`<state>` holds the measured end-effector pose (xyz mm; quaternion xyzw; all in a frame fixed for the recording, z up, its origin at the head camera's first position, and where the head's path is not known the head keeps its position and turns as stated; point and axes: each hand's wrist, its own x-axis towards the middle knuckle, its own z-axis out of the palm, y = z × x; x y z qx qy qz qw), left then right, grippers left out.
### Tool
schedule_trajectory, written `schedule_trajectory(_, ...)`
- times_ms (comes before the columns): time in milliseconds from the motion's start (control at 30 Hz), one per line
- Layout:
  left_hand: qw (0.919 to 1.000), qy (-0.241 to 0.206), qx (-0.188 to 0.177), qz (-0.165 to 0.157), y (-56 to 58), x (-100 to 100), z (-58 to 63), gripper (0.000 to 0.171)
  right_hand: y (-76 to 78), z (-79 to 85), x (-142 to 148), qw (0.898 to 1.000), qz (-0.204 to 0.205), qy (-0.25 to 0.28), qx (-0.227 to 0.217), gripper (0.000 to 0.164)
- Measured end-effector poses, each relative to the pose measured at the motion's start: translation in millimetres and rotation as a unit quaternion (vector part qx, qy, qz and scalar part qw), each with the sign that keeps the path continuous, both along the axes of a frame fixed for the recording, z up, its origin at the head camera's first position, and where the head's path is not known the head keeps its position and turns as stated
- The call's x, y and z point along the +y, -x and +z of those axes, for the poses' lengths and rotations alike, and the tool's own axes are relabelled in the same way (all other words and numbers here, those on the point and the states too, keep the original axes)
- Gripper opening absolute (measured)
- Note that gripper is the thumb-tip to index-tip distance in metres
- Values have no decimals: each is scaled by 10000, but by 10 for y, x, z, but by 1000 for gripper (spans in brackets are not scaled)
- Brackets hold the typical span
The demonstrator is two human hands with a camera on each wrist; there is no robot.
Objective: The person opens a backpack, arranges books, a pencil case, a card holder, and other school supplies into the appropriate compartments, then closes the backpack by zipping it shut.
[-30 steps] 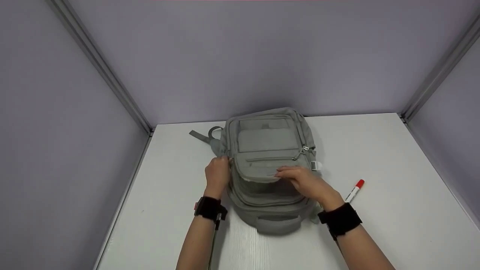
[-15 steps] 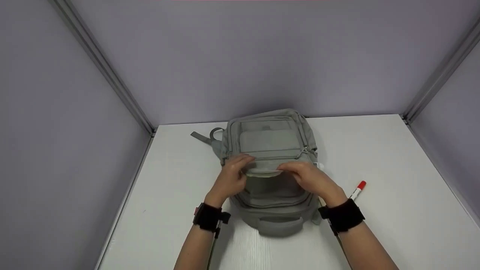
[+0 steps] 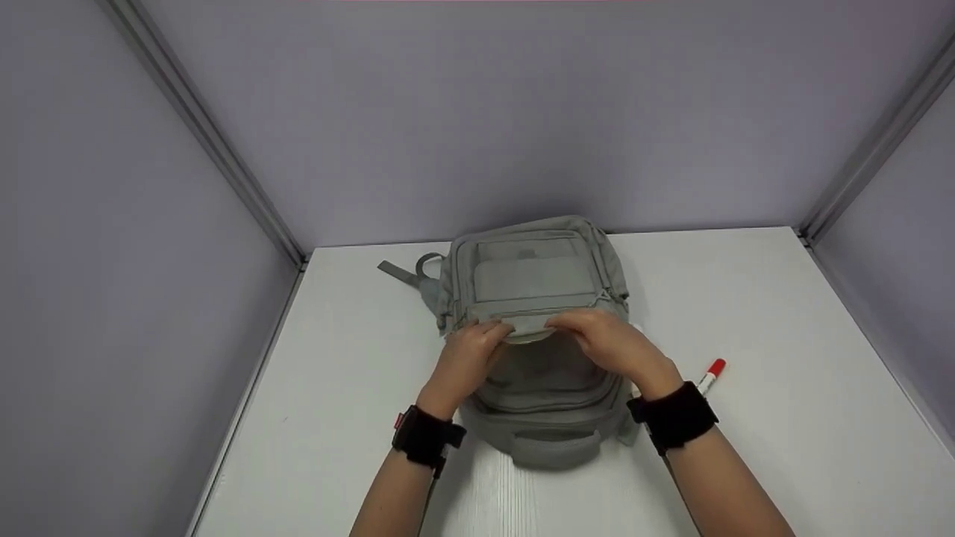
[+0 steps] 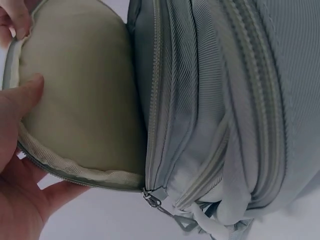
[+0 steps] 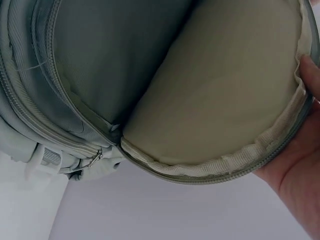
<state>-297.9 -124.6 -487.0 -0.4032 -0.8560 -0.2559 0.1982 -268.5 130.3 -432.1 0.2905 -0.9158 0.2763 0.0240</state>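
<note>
A grey-green backpack (image 3: 533, 276) lies on the white table with its top handle (image 3: 556, 450) toward me. Its front pocket is unzipped, and the flap (image 4: 85, 95) is folded back, baring a beige lining (image 5: 225, 90). My left hand (image 3: 466, 362) pinches the flap's edge on the left, thumb on the lining and fingers behind. At the right part of the same edge, my right hand (image 3: 615, 344) pinches it with the thumb inside. A zipper pull (image 4: 151, 199) hangs at the pocket's corner in the left wrist view. The pocket's depth is partly shadowed.
A white marker with a red cap (image 3: 716, 367) lies on the table to the right of the backpack, partly behind my right wrist. A strap (image 3: 398, 273) sticks out at the bag's far left. Grey panels (image 3: 477, 112) enclose the table (image 3: 336, 373) at the back and sides.
My left hand has left the bag's left side and come onto the flap's edge. Both hands now hold the flap, which is folded farther back, so the pocket gapes wider.
</note>
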Motion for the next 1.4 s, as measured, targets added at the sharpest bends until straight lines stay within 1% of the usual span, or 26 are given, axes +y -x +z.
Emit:
schedule_trajectory(67,9999,-86,-44,-30,0,-20,3,20,27,-31,-10,9999,0,44,127,24)
schedule_trajectory(133,9997,-144,-164,-93,-6,-43,13,17,54,-74,-17,9996,10,103,261,23)
schedule_trajectory(233,9996,-173,-204,-116,-21,-65,39,10,77,-132,-19,9989,-8,229,411,24)
schedule_trajectory(333,9994,-246,-173,-142,-30,-76,81,9,89,-140,-18,9980,-90,312,539,24)
schedule_trajectory(433,9992,-350,-14,-166,-19,-78,124,14,93,-95,-16,9967,-200,350,698,22)
schedule_trajectory(533,9984,-433,333,-148,20,-71,162,20,82,-36,6,9951,-313,392,851,21)
schedule_trajectory(633,9944,-459,953,30,82,-51,188,21,52,16,60,9929,-456,519,964,23)
schedule_trajectory(700,9883,-416,1449,228,127,-31,198,20,24,45,122,9910,-637,633,995,27)
schedule_trajectory(767,9797,-395,1909,457,175,-9,200,17,-4,74,199,9876,-926,727,1034,31)
schedule_trajectory(800,9757,-396,2082,560,196,2,201,16,-20,84,246,9854,-1124,738,1044,33)
schedule_trajectory(867,9696,-430,2298,728,234,19,195,15,-57,96,351,9791,-1614,717,1007,37)
schedule_trajectory(900,9683,-484,2324,772,250,24,194,14,-76,94,411,9750,-1877,690,968,38)
schedule_trajectory(967,9679,-602,2292,842,279,29,195,14,-110,66,531,9652,-2403,620,826,38)
schedule_trajectory(1000,9694,-668,2203,855,287,28,200,15,-127,39,591,9597,-2657,580,716,38)
schedule_trajectory(1100,9751,-965,1813,838,314,19,212,17,-168,-97,765,9422,-3307,405,350,34)
schedule_trajectory(1167,9774,-1187,1535,844,331,9,212,19,-204,-214,876,9316,-3631,170,-30,32)
schedule_trajectory(1233,9784,-1361,1282,878,342,1,212,20,-245,-344,988,9204,-3873,-166,-510,32)
schedule_trajectory(1267,9785,-1428,1181,903,346,-2,210,20,-271,-404,1040,9140,-3954,-347,-835,32)
schedule_trajectory(1400,9786,-1525,937,1017,353,-6,205,18,-379,-601,1203,8838,-4072,-1012,-2069,35)
